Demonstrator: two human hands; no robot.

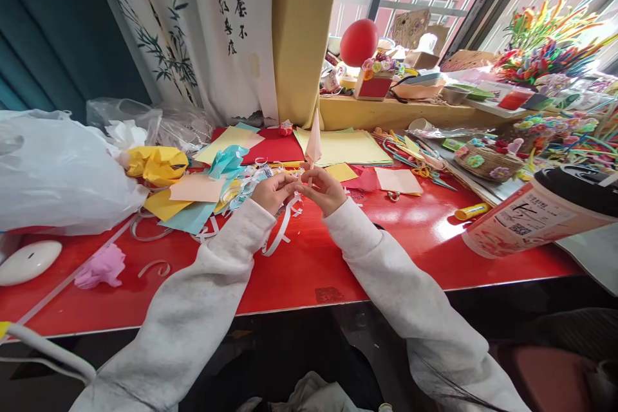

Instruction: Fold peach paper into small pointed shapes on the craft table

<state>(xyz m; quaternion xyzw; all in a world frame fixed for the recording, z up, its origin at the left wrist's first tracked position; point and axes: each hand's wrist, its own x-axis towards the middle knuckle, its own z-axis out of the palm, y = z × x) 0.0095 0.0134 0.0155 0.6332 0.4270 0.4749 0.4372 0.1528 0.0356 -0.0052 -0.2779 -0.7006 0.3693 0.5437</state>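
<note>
A pale pink piece of folded paper (313,141) stands upright, its narrow point upwards, above the red table. My right hand (326,190) is closed in a pinch round its lower part. My left hand (274,192) meets the right at the paper's base, its thumb and fingers pinched together there; the fingers partly cover the paper's lower end. Curled white paper strips (282,228) lie under and beside the hands. Close to the right hand are a yellow sheet (342,172) and a pale pink sheet (400,181). Crumpled light-blue paper (228,159) lies beyond the left hand.
On the left sit a white plastic bag (62,174), crumpled yellow paper (157,164) and crumpled pink paper (101,266). A lidded drink cup (535,215) leans at the right, near a yellow tube (472,211). Scissors (441,181) and craft baskets (492,161) lie behind.
</note>
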